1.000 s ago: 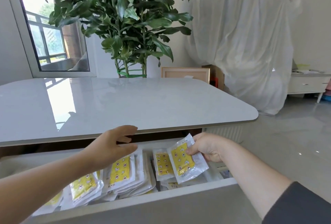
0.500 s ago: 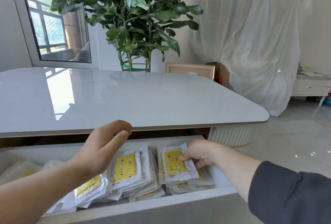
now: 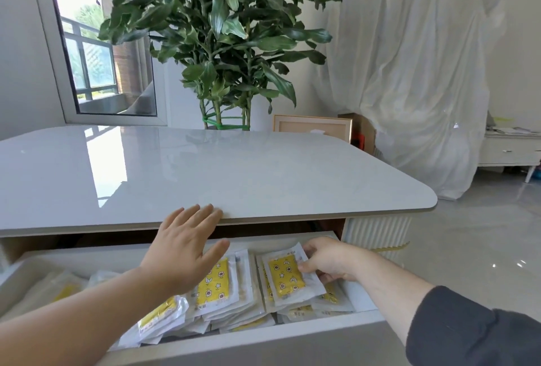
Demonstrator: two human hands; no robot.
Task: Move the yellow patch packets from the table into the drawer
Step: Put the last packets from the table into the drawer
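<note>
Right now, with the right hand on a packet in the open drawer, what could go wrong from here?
1. The packet pinched by the right hand lies on a loose, uneven pile; let go, it may slide off.
2. The other piles rise near the rim of the drawer front, so packets could snag when it closes.
3. The left hand hangs open between the drawer and the table edge and could get caught.
</note>
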